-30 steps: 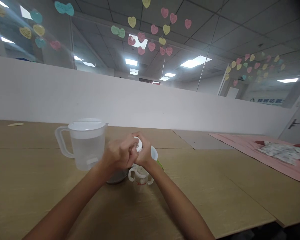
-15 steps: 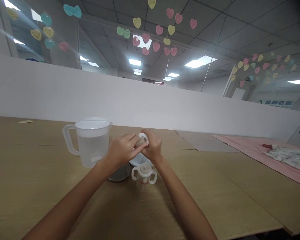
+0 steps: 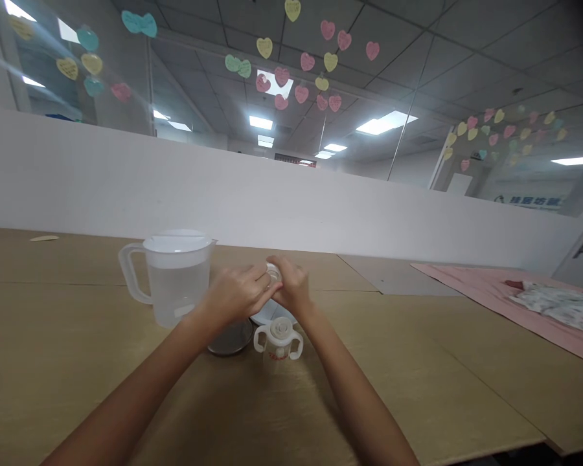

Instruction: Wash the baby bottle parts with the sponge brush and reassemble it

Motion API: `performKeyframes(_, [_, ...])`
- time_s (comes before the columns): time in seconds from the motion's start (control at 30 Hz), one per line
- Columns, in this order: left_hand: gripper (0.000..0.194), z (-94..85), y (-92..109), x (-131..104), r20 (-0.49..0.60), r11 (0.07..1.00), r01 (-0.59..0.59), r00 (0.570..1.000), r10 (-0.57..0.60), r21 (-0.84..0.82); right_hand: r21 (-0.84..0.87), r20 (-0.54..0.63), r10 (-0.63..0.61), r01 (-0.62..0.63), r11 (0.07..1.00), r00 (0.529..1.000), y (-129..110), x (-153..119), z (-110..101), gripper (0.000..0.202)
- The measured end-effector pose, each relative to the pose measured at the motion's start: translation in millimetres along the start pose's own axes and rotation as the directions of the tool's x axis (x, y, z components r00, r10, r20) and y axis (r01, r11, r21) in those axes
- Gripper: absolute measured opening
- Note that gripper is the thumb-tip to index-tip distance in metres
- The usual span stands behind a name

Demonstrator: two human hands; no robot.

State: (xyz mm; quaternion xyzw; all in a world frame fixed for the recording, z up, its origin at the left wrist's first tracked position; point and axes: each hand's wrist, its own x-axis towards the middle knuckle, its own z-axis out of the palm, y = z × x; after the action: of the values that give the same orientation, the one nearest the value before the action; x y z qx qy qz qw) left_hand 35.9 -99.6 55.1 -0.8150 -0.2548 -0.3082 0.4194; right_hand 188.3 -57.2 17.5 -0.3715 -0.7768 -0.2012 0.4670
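My left hand (image 3: 238, 292) and my right hand (image 3: 293, 285) meet above the table, fingers closed from both sides on a small white bottle collar (image 3: 273, 272). A clear teat-like part sits in the collar, mostly covered by my fingers. Below them stands a clear baby bottle (image 3: 279, 343), upright, with two white handles and a pale top. Behind the bottle is a white dish (image 3: 268, 316), partly hidden by my hands. Left of the bottle lies a dark round dish (image 3: 230, 341), partly behind my left forearm.
A lidded clear pitcher (image 3: 177, 285) with liquid stands to the left, handle outward. On the right a pink cloth (image 3: 471, 291) carries a patterned garment (image 3: 544, 303). A white wall (image 3: 282, 200) closes off the back of the wooden table (image 3: 418, 375).
Both hands stay together on the collar, which has turned so the clear part shows less. The whole view has shifted slightly; the bottle and pitcher have not moved on the table.
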Motion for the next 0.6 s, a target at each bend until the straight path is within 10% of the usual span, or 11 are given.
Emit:
performKeyframes(0.2, [0.043, 1.3, -5.0, 0.6, 0.211, 0.97, 0.2, 0.963, -0.169, -0.139, 0.079, 0.168, -0.04, 0.027, 0.997, 0.985, -8.2, 11.0, -14.9, 0.039])
performKeyframes(0.4, [0.05, -11.6, -17.1, 1.5, 0.29, 0.922, 0.328, 0.92, -0.262, -0.205, 0.077, 0.105, -0.08, 0.072, 0.994, 0.991, -15.6, 14.8, -25.2, 0.032])
performKeyframes(0.6, [0.052, -13.2, -18.2, 1.4, 0.395, 0.881, 0.326, 0.901, -0.18, -0.344, 0.012, -0.029, 0.149, -0.149, 0.989, 0.988, -12.9, 20.2, -38.5, 0.017])
